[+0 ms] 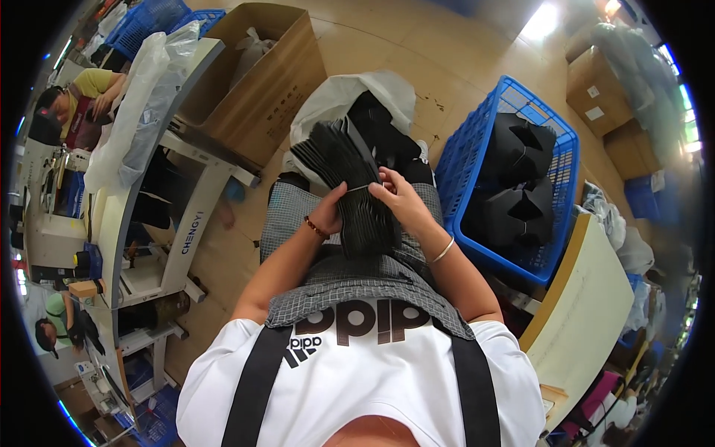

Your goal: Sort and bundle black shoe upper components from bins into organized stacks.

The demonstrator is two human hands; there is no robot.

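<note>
A thick bundle of black flat pieces (363, 220) rests on my lap, its far end fanned out. A thin pale tie (359, 188) crosses the middle of the bundle. My left hand (328, 211) grips the bundle's left side, its fingers partly hidden by it. On the opposite side, my right hand (406, 201) pinches at the tie with thumb and fingers against the pieces. Just beyond the bundle, an open white plastic bag (395, 89) holds more black pieces (380, 130).
To the right stands a blue plastic basket (456, 160) with black tied bundles (514, 212). A tall cardboard box (261, 97) is at the far left, beside a white workbench (112, 223). A pale table (585, 305) lies near right. Other people (86, 100) work at left.
</note>
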